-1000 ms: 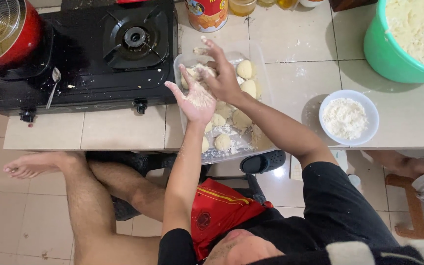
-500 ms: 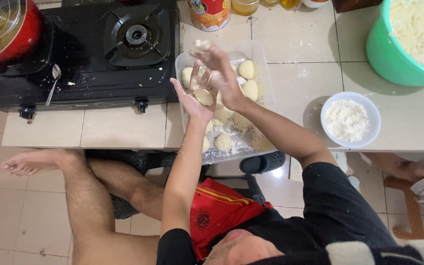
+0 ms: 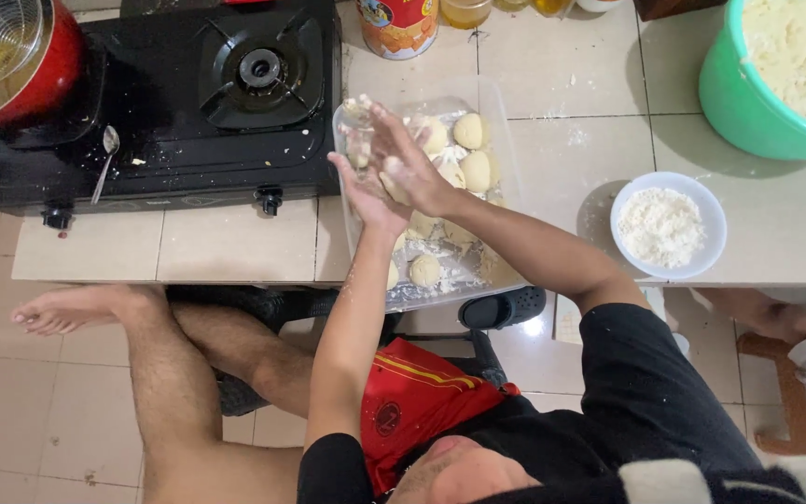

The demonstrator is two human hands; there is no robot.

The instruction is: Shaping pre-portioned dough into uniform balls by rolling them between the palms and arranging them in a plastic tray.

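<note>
Fingers (image 3: 380, 126) press dough above tray (image 3: 506, 140) of dough balls (image 3: 470, 131)

We see one labelled package: a round tin (image 3: 397, 23) at the far edge of the worktop (image 3: 235, 247), just right of the black stove (image 3: 170, 103). Its label is red and orange-yellow with small coloured pictures, and the top is cut off by the frame. Beside it to the right stand jars (image 3: 466, 9) with yellowish contents, their labels out of view. We see no signs or screens.
</note>
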